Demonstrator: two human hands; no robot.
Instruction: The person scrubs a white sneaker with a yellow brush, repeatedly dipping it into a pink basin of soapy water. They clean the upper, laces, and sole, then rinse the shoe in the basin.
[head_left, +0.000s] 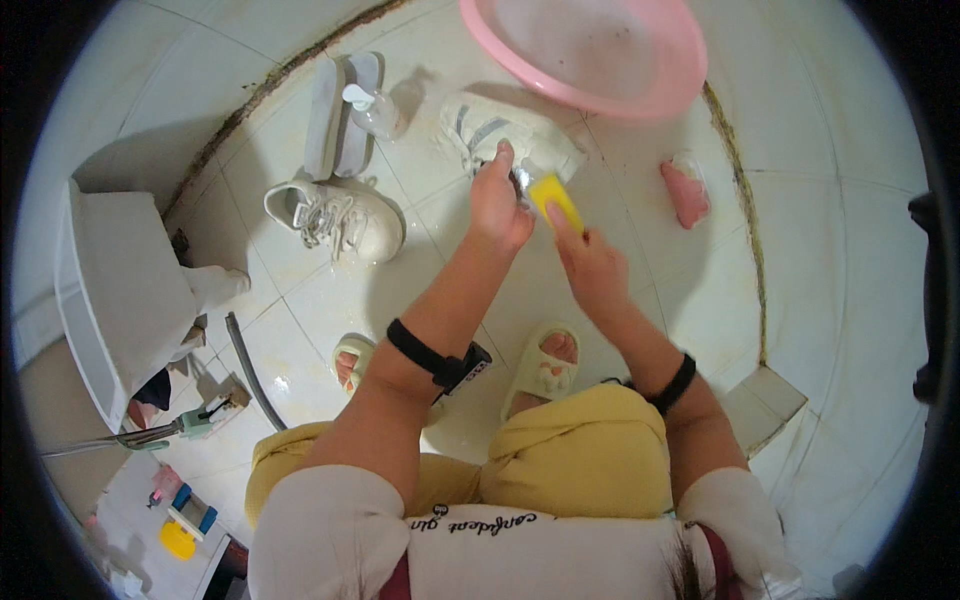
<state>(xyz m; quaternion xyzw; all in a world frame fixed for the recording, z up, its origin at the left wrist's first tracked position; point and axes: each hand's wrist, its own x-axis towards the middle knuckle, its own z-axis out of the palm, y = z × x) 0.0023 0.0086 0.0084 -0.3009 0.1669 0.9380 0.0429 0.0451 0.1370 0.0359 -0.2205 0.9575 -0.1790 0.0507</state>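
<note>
My left hand (499, 199) grips a white sneaker (517, 131) near its opening, holding it above the tiled floor with its grey-striped side facing up. In my right hand (592, 262) is a yellow scrubbing brush or sponge (555, 202), pressed close to the shoe by my left fingers; what it touches is partly hidden. A second white sneaker (341, 221) with loose laces rests on the floor to the left. Behind it, a clear pump bottle (376, 116) stands beside a pair of pale slippers (326, 120).
A pink basin (585, 105) of cloudy water is at the top. A pink-filled clear bag or packet (685, 191) lies right. At left are a white plastic stool or bin (135, 262), a grey hose (251, 371) and a squeegee-like mop head (196, 424). A tiled ledge (765, 405) juts out right.
</note>
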